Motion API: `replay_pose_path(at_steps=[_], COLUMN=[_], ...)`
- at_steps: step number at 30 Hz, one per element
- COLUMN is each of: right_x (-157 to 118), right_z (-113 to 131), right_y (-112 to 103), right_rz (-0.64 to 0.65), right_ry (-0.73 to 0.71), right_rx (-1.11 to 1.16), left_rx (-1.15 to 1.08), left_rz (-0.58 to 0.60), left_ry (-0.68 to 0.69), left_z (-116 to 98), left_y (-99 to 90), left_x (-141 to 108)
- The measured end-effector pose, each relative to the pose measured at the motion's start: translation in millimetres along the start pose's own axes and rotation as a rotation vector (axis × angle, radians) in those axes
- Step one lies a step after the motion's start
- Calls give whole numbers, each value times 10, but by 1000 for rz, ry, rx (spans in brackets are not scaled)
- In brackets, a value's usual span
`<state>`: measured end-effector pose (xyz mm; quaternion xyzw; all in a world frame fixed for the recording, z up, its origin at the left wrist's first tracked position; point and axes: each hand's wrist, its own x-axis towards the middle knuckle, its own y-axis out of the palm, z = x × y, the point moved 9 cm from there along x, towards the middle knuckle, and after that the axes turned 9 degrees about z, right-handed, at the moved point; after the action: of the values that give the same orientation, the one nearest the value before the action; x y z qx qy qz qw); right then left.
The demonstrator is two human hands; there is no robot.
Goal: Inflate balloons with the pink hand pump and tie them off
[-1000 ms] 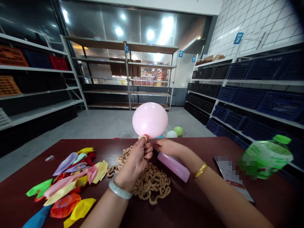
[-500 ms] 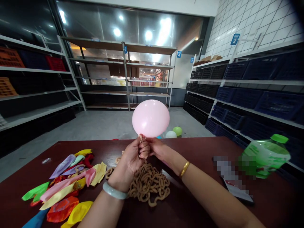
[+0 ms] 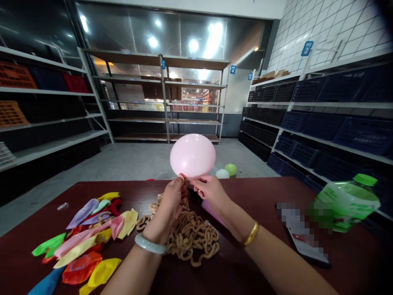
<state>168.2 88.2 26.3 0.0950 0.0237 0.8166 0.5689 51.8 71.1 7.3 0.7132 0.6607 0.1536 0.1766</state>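
Observation:
An inflated pale pink balloon (image 3: 193, 155) stands above the far edge of the table. My left hand (image 3: 172, 198), with a pale bangle at its wrist, is closed around the base of the balloon at its neck. Just to the right, my right hand (image 3: 210, 190) pinches the stretched neck between thumb and fingers, a gold bracelet on that wrist. The very end of the neck is hidden by the fingers. Below both hands lies a pile of tan, curled, cord-like pieces (image 3: 193, 237). A pinkish-purple object (image 3: 213, 212) lies partly hidden under my right hand; its kind is unclear.
Several deflated balloons (image 3: 81, 268) in many colours lie on the left of the dark red table (image 3: 245, 266). At the right are a phone-like flat object (image 3: 310, 250) and a green-capped bottle (image 3: 346, 205). Round balloons (image 3: 231, 169) rest on the floor beyond. Shelves with crates (image 3: 325, 127) line the walls.
My right hand has moved right, away from my left, drawing the balloon's neck sideways. The balloon sits slightly lower. More of the pinkish-purple object shows.

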Motion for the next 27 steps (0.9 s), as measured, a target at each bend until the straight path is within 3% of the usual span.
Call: replay_pose_path(at_steps=[4, 6, 8, 11, 19, 24, 27], right_x=[-104, -188, -305, -433, -376, -468, -470], right_z=[127, 269, 468, 666, 744, 798, 868], right_y=[-39, -9, 107, 300, 316, 471, 398], right_rz=[-67, -96, -111, -72, 109, 311, 263], right_ry=[-154, -277, -448, -612, -683, -783, -747], right_rx=[-247, -460, -715, -949, -894, -991, -920], left_rx=[154, 333, 550, 722, 711, 568, 618], left_rz=[-30, -87, -146, -128, 8, 30, 6], left_ry=[72, 167, 292, 407, 540, 547, 537], left_z=[8, -76, -210, -319, -295, -292, -322], left_y=[-47, -105, -126, -46, 217, 188, 197], left_x=[49, 51, 17, -42, -158, -146, -164])
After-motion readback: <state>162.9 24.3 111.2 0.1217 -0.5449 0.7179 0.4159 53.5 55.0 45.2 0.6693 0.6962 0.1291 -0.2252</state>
